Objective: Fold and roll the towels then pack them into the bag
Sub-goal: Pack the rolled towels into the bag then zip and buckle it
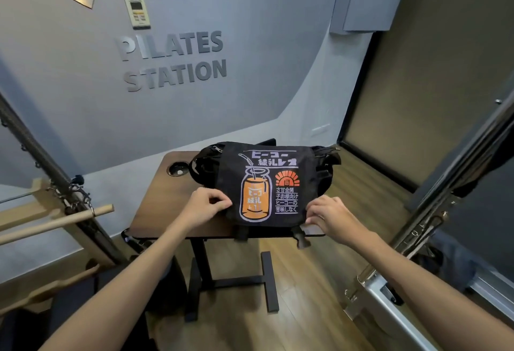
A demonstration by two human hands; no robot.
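Note:
A black messenger bag (267,181) with an orange and white jar print lies flat on a small brown table (161,211), its flap down and two buckle straps hanging over the near edge. My left hand (204,206) pinches the flap's left edge near the front corner. My right hand (331,218) holds the flap's right front corner with curled fingers. No towel is in view.
The table stands on a black pedestal base (230,284) over a wooden floor. A round cup hole (178,169) sits at the table's far left. Pilates frames with metal bars stand at the left (58,183) and right (434,211). A grey wall lies behind.

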